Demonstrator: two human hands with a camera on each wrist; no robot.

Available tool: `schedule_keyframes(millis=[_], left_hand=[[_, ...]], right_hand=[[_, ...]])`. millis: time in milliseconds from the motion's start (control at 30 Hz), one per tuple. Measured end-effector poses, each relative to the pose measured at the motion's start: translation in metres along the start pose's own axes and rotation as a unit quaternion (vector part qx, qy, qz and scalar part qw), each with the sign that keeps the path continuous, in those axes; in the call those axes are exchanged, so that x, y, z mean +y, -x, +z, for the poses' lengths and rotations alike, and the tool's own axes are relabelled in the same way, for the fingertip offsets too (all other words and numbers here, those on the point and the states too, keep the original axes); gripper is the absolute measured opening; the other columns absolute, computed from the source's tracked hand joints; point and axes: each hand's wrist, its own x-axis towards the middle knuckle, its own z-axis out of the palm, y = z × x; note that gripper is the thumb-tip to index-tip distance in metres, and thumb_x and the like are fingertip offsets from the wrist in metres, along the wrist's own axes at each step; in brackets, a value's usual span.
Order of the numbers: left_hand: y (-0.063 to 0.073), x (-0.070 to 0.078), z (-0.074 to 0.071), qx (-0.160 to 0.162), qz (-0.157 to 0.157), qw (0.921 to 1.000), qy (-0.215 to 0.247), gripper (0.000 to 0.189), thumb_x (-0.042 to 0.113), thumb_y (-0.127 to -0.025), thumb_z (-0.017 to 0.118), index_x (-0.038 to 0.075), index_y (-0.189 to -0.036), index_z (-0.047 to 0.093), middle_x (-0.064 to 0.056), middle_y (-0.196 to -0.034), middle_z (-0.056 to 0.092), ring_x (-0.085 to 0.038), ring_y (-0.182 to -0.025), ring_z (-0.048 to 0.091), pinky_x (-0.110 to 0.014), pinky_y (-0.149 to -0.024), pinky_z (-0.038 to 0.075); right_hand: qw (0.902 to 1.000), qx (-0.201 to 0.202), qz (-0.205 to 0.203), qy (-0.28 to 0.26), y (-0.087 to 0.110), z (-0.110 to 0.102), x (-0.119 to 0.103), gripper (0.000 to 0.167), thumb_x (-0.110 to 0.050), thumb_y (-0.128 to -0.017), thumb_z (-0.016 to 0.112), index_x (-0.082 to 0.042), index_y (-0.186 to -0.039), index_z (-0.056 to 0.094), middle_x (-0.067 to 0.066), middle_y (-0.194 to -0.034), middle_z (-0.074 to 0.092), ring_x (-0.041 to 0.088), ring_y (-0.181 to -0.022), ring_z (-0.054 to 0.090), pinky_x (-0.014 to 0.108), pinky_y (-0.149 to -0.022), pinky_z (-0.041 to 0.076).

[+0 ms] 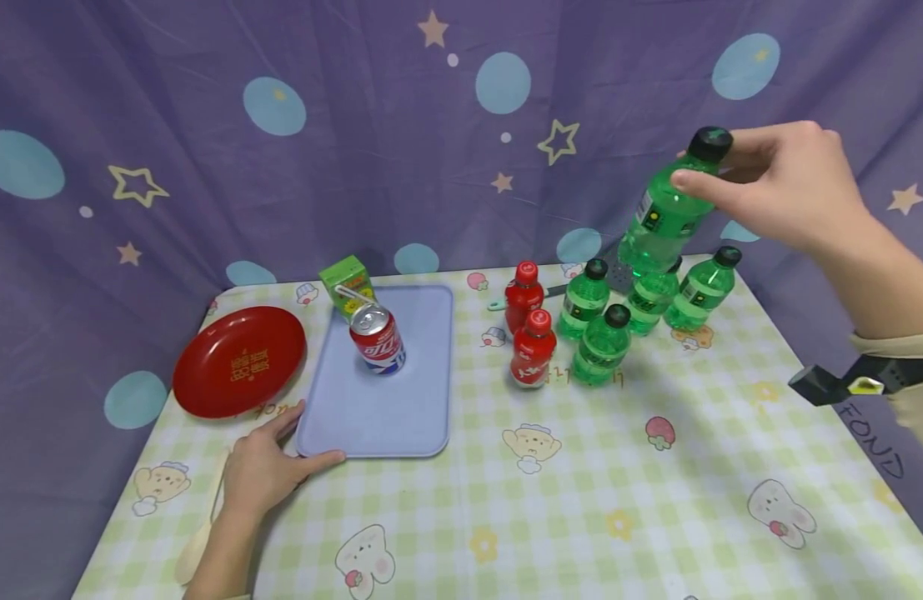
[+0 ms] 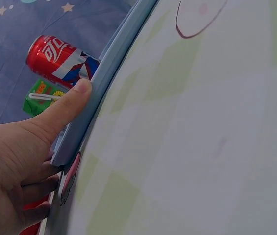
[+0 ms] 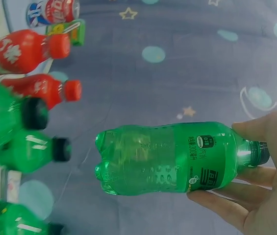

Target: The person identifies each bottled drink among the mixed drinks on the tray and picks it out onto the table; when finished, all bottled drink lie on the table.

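High over the back right of the table, my right hand (image 1: 795,187) grips a green plastic bottle (image 1: 667,217) around its neck and shoulder, its black cap uppermost and its base tilted to the left. In the right wrist view the bottle (image 3: 163,159) shows clear liquid inside. My left hand (image 1: 262,467) rests at the near left corner of the pale blue tray (image 1: 371,425), thumb along the front edge and fingers beside the left edge. On the tray stands a red, white and blue soda can (image 1: 378,340). Behind it is a green juice carton (image 1: 346,279) with a white straw.
Several green bottles (image 1: 599,346) stand at the right, below the lifted one. Two red bottles (image 1: 532,350) are left of them. A dark slotted utensil (image 1: 620,275) lies behind. At far left are a red plate (image 1: 239,362) and a pale spoon (image 1: 194,550). A curtain (image 1: 461,167) hangs behind.
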Motion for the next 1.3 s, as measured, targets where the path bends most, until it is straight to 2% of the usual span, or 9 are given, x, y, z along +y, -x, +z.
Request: schedule_keyframes(millis=[233, 300, 367, 467, 533, 633, 833, 1067, 1300], left_hand=[[0.0, -0.002, 0.002, 0.014, 0.01, 0.9999, 0.001, 0.117, 0.074, -0.063, 0.092, 0.006, -0.152, 0.057, -0.027, -0.145, 0.06, -0.053, -0.135, 0.058, -0.067, -0.104, 0.052], [0.001, -0.002, 0.002, 0.018, 0.012, 0.9998, 0.001, 0.117, 0.074, -0.063, 0.092, 0.006, -0.152, 0.058, -0.027, -0.145, 0.061, -0.053, -0.135, 0.058, -0.067, -0.103, 0.052], [0.001, -0.003, 0.002, 0.02, 0.013, 0.9997, 0.001, 0.117, 0.073, -0.063, 0.092, 0.006, -0.152, 0.058, -0.027, -0.145, 0.061, -0.053, -0.135, 0.059, -0.067, -0.103, 0.052], [0.001, -0.003, 0.002, 0.022, 0.015, 0.9996, 0.001, 0.116, 0.073, -0.063, 0.093, 0.006, -0.151, 0.058, -0.027, -0.145, 0.061, -0.052, -0.135, 0.059, -0.067, -0.103, 0.052], [0.001, -0.003, 0.002, 0.02, 0.013, 0.9997, 0.0, 0.116, 0.072, -0.064, 0.093, 0.006, -0.152, 0.058, -0.027, -0.145, 0.061, -0.052, -0.135, 0.059, -0.067, -0.103, 0.052], [0.001, -0.002, 0.001, 0.015, 0.009, 0.9998, 0.0, 0.116, 0.072, -0.064, 0.093, 0.006, -0.153, 0.057, -0.028, -0.145, 0.06, -0.053, -0.136, 0.057, -0.067, -0.105, 0.051], [0.001, 0.0, 0.0, -0.002, 0.001, 1.0, 0.005, 0.117, 0.073, -0.065, 0.092, 0.006, -0.154, 0.055, -0.027, -0.146, 0.06, -0.054, -0.138, 0.055, -0.068, -0.107, 0.05], [0.001, -0.001, 0.001, -0.005, -0.001, 1.0, 0.005, 0.118, 0.074, -0.065, 0.091, 0.007, -0.155, 0.054, -0.027, -0.147, 0.059, -0.053, -0.139, 0.055, -0.068, -0.108, 0.049], [0.0, -0.001, 0.0, -0.003, 0.001, 1.0, 0.003, 0.118, 0.074, -0.065, 0.091, 0.007, -0.155, 0.054, -0.027, -0.147, 0.06, -0.053, -0.139, 0.054, -0.068, -0.109, 0.049]], right_hand=[[0.9995, -0.014, 0.025, 0.014, 0.013, 0.003, 0.028, 0.063, -0.056, -0.092, 0.078, -0.009, -0.134, 0.075, -0.053, -0.069, 0.053, -0.025, -0.071, 0.051, 0.016, -0.066, 0.039], [0.9992, -0.018, 0.03, 0.02, 0.016, 0.007, 0.036, 0.063, -0.057, -0.093, 0.077, -0.01, -0.134, 0.075, -0.039, -0.077, 0.071, -0.026, -0.072, 0.05, 0.015, -0.068, 0.038], [0.9988, -0.023, 0.035, 0.024, 0.02, 0.011, 0.044, 0.063, -0.057, -0.093, 0.077, -0.011, -0.135, 0.074, -0.015, -0.095, 0.084, -0.028, -0.073, 0.048, 0.015, -0.07, 0.038], [0.9978, -0.035, 0.043, 0.037, 0.026, 0.019, 0.056, 0.066, -0.059, -0.094, 0.074, -0.011, -0.138, 0.072, 0.02, -0.123, 0.077, -0.031, -0.07, 0.045, 0.024, -0.076, 0.045], [0.9972, -0.041, 0.046, 0.043, 0.03, 0.025, 0.063, 0.067, -0.06, -0.095, 0.073, -0.01, -0.139, 0.071, 0.024, -0.125, 0.074, -0.032, -0.068, 0.044, 0.035, -0.08, 0.048], [0.9965, -0.053, 0.047, 0.044, 0.036, 0.033, 0.072, 0.065, -0.06, -0.095, 0.072, -0.01, -0.138, 0.072, 0.024, -0.121, 0.077, -0.03, -0.068, 0.044, 0.045, -0.08, 0.051], [0.9951, -0.075, 0.043, 0.048, 0.046, 0.045, 0.09, 0.062, -0.059, -0.096, 0.072, -0.011, -0.135, 0.074, 0.021, -0.113, 0.081, -0.024, -0.069, 0.049, 0.032, -0.068, 0.051], [0.9934, -0.091, 0.056, 0.04, 0.057, 0.063, 0.106, 0.065, -0.06, -0.095, 0.072, -0.004, -0.128, 0.076, 0.024, -0.109, 0.08, 0.015, -0.078, 0.075, 0.033, -0.065, 0.054], [0.9923, -0.102, 0.063, 0.031, 0.065, 0.079, 0.118, 0.066, -0.061, -0.095, 0.072, -0.004, -0.129, 0.076, 0.02, -0.105, 0.082, 0.009, -0.076, 0.071, 0.029, -0.063, 0.049]])
